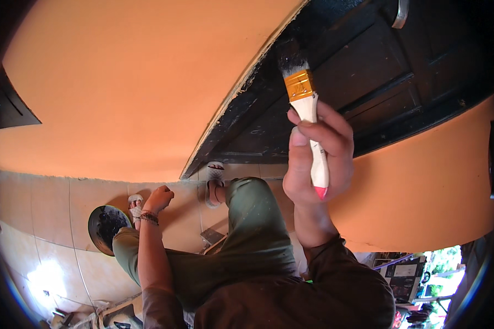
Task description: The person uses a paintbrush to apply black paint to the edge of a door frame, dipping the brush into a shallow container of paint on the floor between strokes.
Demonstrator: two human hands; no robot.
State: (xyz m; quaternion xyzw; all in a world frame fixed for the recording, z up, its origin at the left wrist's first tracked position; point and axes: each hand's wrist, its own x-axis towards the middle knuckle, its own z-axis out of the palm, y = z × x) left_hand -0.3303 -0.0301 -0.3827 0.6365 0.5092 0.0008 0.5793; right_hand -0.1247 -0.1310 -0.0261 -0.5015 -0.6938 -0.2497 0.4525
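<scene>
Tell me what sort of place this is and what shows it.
Probably a home, perhaps its porch or a room: a dark panelled door, an orange wall and a pale tiled floor suggest it.

Right hand (336,156) grips paintbrush (307,107) near dark door (362,71); left hand (158,199) curled

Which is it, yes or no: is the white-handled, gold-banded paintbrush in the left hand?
No: the right hand grips the paintbrush, apart from the left hand.
</scene>
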